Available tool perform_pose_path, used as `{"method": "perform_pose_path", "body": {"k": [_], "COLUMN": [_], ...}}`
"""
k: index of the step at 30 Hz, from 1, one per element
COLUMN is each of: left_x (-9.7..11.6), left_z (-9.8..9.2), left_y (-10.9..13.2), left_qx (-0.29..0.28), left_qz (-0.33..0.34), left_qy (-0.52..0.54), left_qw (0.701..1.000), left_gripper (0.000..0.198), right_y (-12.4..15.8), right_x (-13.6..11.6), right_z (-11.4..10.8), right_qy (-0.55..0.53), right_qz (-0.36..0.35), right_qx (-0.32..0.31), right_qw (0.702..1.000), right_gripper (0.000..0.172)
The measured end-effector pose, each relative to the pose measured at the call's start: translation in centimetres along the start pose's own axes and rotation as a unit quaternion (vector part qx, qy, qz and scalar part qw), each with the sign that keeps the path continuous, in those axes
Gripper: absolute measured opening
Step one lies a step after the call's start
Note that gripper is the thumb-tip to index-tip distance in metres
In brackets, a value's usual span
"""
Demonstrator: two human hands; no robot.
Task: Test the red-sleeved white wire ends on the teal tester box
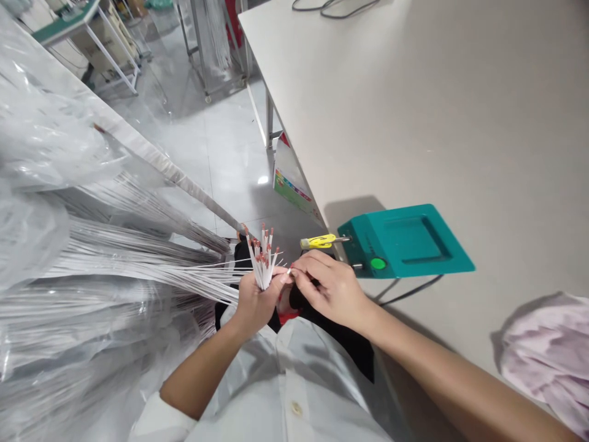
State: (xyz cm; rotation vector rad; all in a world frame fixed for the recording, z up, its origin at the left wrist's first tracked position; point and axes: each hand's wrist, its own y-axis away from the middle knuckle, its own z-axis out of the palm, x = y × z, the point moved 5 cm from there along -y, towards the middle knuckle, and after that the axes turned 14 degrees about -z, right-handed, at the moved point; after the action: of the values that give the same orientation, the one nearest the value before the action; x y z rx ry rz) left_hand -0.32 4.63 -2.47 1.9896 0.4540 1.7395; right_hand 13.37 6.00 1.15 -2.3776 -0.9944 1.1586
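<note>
My left hand [257, 301] is closed around a bundle of white wires [263, 261], whose bare copper ends point up out of the fist. The wires trail away to the left from beneath that hand. Close beside it, my right hand [324, 282] pinches the end of a single white wire, thumb and forefinger together near the left thumb. Fingers partly hide that end. Just beyond the right hand, a yellow clip [318, 241] is attached to a teal device [405, 242] with a green button, at the table's edge.
Long bundles of white wires [138, 252] in clear plastic [41, 123] fill the left side. A light table [437, 123] spans the right, with a pale pink cloth [547, 362] and a black cable [335, 7] on it. A wheeled metal rack [197, 55] stands on the floor behind.
</note>
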Motion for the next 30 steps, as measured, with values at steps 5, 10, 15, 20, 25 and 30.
{"method": "perform_pose_path", "body": {"k": [5, 10, 15, 20, 25, 30], "left_x": [0.5, 0.9, 0.6, 0.3, 0.0, -0.6], "left_z": [-0.5, -0.2, -0.1, 0.0, 0.4, 0.3], "left_y": [0.2, 0.3, 0.2, 0.1, -0.1, -0.9], "left_qx": [0.114, 0.132, 0.126, 0.097, 0.044, 0.037], "left_qz": [0.075, 0.097, 0.051, -0.005, 0.011, -0.022], "left_qy": [-0.057, -0.064, -0.056, -0.039, -0.076, -0.024], "left_qw": [0.989, 0.984, 0.989, 0.994, 0.996, 0.999], "left_gripper": [0.014, 0.01, 0.012, 0.016, 0.02, 0.015], "right_y": [0.0, 1.8, 2.3, 1.1, 0.3, 0.0], "right_x": [1.3, 1.7, 2.4, 2.0, -0.1, -0.5], "right_z": [0.7, 3.9, 3.0, 0.8, -0.1, -2.2], "right_qy": [-0.24, -0.603, -0.529, -0.276, 0.095, 0.279], "right_qz": [0.217, 0.461, 0.446, 0.24, -0.028, -0.122], "right_qx": [0.028, 0.035, 0.074, 0.068, -0.02, -0.056], "right_qw": [0.946, 0.65, 0.718, 0.928, 0.995, 0.951], "right_gripper": [0.017, 0.018, 0.023, 0.019, 0.019, 0.014]}}
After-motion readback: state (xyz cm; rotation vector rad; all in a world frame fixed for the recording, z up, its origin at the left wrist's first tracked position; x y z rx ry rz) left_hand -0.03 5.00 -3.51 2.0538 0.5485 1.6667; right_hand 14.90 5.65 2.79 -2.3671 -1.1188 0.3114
